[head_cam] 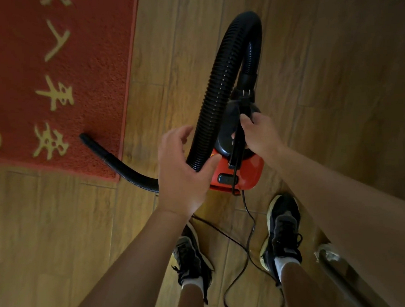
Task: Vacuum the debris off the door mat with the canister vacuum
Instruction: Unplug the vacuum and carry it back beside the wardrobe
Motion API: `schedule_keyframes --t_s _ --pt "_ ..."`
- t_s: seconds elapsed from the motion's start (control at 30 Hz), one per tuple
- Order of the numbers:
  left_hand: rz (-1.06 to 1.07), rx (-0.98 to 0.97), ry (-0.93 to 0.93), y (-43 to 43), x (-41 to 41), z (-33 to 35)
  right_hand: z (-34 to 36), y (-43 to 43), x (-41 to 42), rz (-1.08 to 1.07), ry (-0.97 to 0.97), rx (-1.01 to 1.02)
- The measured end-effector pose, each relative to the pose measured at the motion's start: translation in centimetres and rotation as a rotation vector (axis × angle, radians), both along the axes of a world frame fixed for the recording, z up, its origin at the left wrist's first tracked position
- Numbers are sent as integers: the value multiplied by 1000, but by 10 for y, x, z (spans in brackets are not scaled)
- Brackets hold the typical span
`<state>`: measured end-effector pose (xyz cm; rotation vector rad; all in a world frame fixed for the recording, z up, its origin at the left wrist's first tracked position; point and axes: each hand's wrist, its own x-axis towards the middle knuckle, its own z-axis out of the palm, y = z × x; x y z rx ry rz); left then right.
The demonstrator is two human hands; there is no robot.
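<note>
Evidently my right hand [257, 135] was clenched on the carry handle [236, 148] to steady or lift the canister vacuum [246, 172] at frame centre. My left hand [181, 176] curled around the ribbed hose [216, 87] just beside it, probably to steer the loop. The hose end [93, 143] rested on the lower right corner of the door mat [47, 68], which filled the upper left, well apart from both hands. The power cord [248, 224] trailed down between my shoes.

Red door mat [90, 65] w/ gold characters; red/blk canister vacuum [248, 171]; blk ribbed hose [218, 85]; wood-grain floor [336, 96].
</note>
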<state>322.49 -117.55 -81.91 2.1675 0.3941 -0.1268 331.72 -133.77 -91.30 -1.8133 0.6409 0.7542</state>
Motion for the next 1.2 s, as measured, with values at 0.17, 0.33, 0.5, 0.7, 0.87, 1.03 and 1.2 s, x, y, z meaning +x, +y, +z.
schedule_keyframes --t_s 0.17,0.33,0.5,0.7,0.87,1.03,1.2 --pt "-15 -154 177 3 -5 -11 -1 1 -4 -14 -2 4" --pt "-37 -180 223 9 -16 -21 1 1 -9 -34 -6 26" --pt "-57 -179 246 12 -20 -33 2 6 -13 -119 6 73" --pt "14 -195 271 11 -21 -45 0 10 -19 -175 35 117" --pt "-37 -190 302 12 -25 -51 8 14 -21 -210 42 115" --pt "-72 -207 252 16 -27 -45 13 19 -28 -196 34 56" --pt "-107 -227 222 22 -30 -34 30 17 -38 -183 40 47"
